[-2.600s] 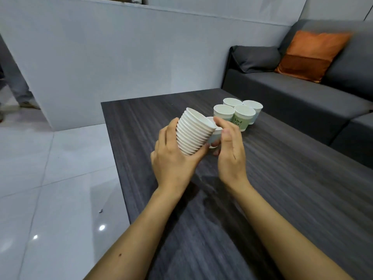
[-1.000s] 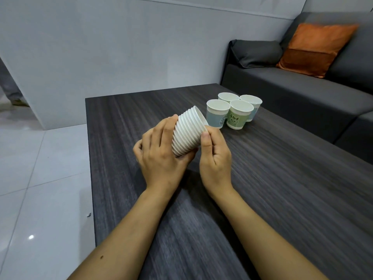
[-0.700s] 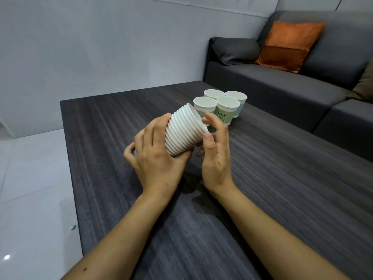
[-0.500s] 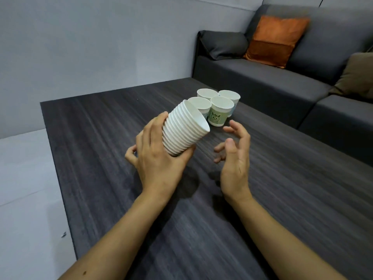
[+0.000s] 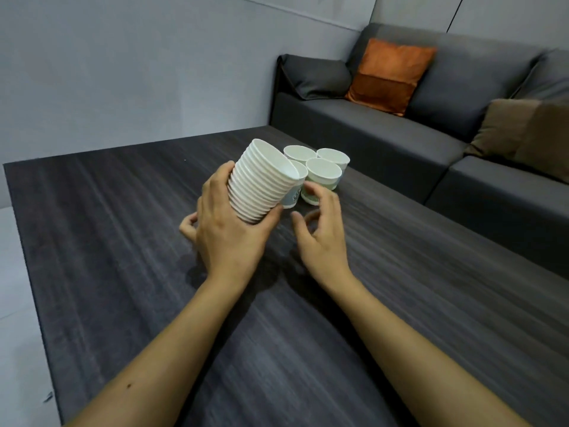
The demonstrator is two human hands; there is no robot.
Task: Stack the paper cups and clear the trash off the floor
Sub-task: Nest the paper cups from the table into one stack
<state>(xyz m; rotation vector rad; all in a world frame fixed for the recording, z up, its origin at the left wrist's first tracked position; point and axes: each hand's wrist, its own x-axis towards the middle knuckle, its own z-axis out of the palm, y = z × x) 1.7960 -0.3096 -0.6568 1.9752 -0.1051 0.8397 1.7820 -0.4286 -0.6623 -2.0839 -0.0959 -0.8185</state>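
Head view: the left grip (image 5: 228, 238) was clamped around the lower end of a tilted stack of white paper cups (image 5: 261, 183), held above the dark desk (image 5: 123, 241). The right grip (image 5: 323, 238) was apart, fingers loosely curled and holding nothing, just beside four loose cups (image 5: 324, 172) standing upright together on the desk, near a grey sofa (image 5: 385, 134)

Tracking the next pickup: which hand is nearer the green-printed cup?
Right. The right hand is just in front of the green-printed cup, near its base; the left hand grips the cup stack to its left.
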